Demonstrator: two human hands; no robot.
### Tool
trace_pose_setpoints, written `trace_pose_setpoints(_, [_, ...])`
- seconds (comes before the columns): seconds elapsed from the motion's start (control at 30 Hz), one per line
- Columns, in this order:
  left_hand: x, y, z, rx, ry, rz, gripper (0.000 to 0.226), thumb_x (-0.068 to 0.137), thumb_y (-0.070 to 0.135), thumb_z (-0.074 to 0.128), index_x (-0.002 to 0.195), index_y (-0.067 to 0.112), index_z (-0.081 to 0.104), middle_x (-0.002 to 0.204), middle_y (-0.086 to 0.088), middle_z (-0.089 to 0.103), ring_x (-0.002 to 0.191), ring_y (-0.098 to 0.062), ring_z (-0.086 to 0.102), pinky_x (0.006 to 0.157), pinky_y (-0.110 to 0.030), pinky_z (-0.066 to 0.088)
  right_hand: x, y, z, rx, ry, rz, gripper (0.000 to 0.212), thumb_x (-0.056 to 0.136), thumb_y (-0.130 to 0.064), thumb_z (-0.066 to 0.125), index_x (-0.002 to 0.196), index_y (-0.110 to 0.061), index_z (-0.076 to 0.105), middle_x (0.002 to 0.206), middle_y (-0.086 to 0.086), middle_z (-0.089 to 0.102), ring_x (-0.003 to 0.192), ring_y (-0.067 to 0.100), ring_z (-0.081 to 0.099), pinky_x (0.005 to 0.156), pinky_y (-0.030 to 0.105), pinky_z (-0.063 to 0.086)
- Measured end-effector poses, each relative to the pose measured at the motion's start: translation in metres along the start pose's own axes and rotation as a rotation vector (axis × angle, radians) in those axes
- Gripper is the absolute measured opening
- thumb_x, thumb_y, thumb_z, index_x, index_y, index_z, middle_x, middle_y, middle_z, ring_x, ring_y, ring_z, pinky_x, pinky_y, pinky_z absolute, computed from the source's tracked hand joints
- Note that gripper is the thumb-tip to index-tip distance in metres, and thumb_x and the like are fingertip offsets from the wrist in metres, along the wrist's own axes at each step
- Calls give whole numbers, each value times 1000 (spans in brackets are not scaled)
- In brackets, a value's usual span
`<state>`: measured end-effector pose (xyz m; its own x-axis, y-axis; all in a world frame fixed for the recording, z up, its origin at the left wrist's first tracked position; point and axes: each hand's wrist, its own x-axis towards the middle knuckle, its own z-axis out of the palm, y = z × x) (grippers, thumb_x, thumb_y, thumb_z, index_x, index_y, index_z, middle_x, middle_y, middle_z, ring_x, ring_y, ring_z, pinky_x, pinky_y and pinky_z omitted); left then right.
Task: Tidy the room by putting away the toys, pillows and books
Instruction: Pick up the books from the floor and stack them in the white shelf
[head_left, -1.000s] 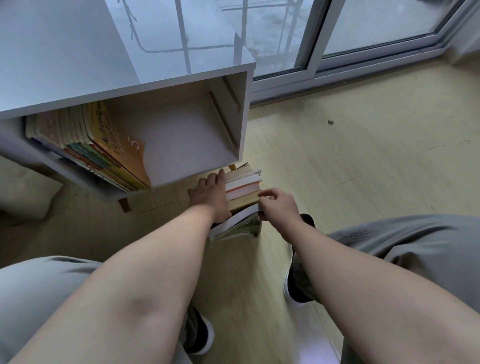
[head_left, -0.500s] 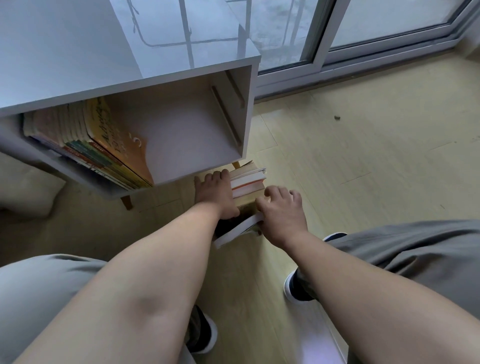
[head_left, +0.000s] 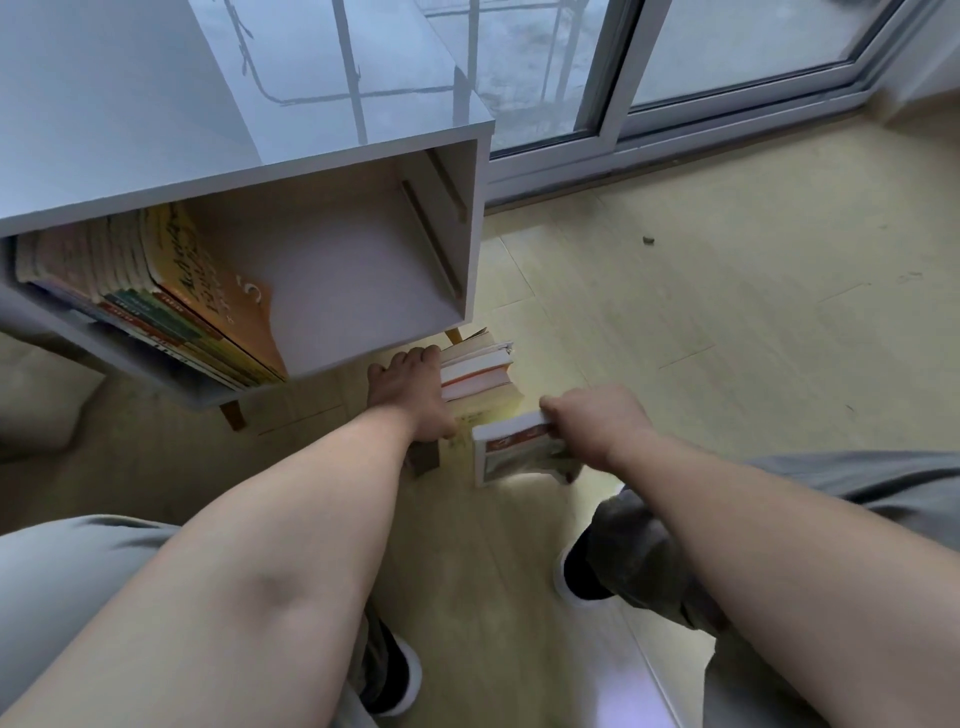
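Crouching by the low white cabinet (head_left: 332, 156), the person worked at a stack of books (head_left: 480, 371) that stood on the floor (head_left: 701, 338) just beside the cabinet's right front corner. The left hand (head_left: 408, 397) lay against the stack's near side, its fingers (head_left: 415, 358) straight and close together, pressing on the books rather than gripping them. The right hand (head_left: 597, 426) held a single book (head_left: 511, 449) just in front of the stack, fingers curled round its right edge and thumb hidden. Whether that book touched the floor could not be told. Inside the cabinet a row of shelved books (head_left: 171, 301) leaned to the left, with bare shelf to their right.

The step in hand looked like freeing this one book in order to shelve it. To do it well, the left hand's pressure should steady the stack so the rest did not topple as the book came away. The hold on one edge seemed thin for a soft paperback, so a firmer grip nearer the spine would likely stop it sagging or fanning open. It would probably sit best upright in the open space, spine outward, pushed against the leaning row to prop it.
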<state>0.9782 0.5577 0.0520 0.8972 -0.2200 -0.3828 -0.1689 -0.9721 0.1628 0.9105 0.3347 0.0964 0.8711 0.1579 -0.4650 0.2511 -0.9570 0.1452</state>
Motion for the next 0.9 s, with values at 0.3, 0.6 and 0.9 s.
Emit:
trace_pose_setpoints(0.3, [-8, -1, -4, 18, 1, 47, 98, 58, 42, 74, 145, 25, 32, 137, 1, 49, 126, -25, 46, 100, -46, 38, 9, 56, -31, 94, 173, 447, 33, 96, -6, 38, 117, -23, 57, 114, 8, 66, 100, 31, 66, 70, 31, 42])
trace_pose_setpoints(0.6, [-4, -4, 0, 18, 27, 109, 99, 61, 41, 72, 149, 26, 29, 140, 0, 47, 129, -25, 44, 98, -46, 41, 78, 24, -54, 142, 260, 206, 18, 91, -10, 52, 99, -26, 54, 102, 2, 65, 79, 28, 54, 59, 30, 33])
trace_pose_setpoints(0.9, [-21, -27, 24, -628, 190, -153, 125, 51, 45, 95, 152, 25, 24, 145, -3, 30, 134, -26, 37, 114, -40, 38, 139, -30, -79, 265, 132, -274, 11, 103, -30, 51, 111, -22, 49, 110, 9, 63, 90, 31, 58, 72, 35, 45])
